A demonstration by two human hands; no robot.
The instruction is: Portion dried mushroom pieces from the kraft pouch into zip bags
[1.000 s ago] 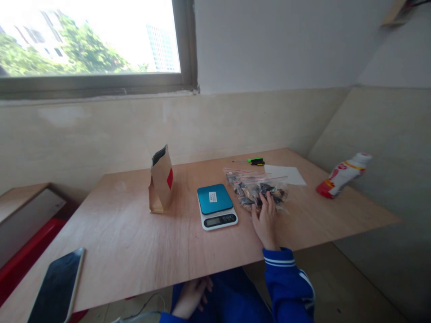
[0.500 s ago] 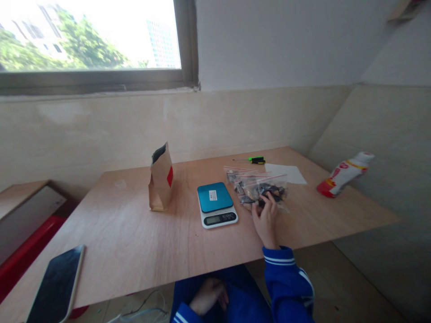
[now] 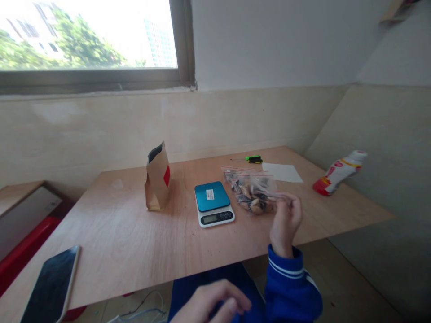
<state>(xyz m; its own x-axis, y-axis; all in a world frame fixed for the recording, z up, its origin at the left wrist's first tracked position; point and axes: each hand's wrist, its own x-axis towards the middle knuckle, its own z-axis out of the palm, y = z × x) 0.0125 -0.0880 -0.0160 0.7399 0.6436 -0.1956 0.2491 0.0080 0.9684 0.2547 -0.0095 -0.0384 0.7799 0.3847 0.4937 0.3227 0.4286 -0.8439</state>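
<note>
My right hand (image 3: 286, 224) pinches the right edge of a clear zip bag (image 3: 261, 197) holding dark and tan dried pieces. That bag lies on the table over other similar zip bags (image 3: 232, 177). Just left of the bags sits a kitchen scale (image 3: 213, 199) with a blue plate and a small display, nothing on it. My left hand (image 3: 212, 303) hovers above my lap in front of the table edge, holding nothing, its fingers loosely bent and apart.
A brown paper bag (image 3: 157, 184) stands open left of the scale. Behind the zip bags lie screwdrivers (image 3: 254, 159) and white paper (image 3: 283, 172). A red-and-white bottle (image 3: 340, 173) is at the right, a phone (image 3: 52, 287) at the table's (image 3: 134, 251) near left.
My right hand has moved right from the top of the zip bags and now grips one bag's edge. My left hand has risen from my lap.
</note>
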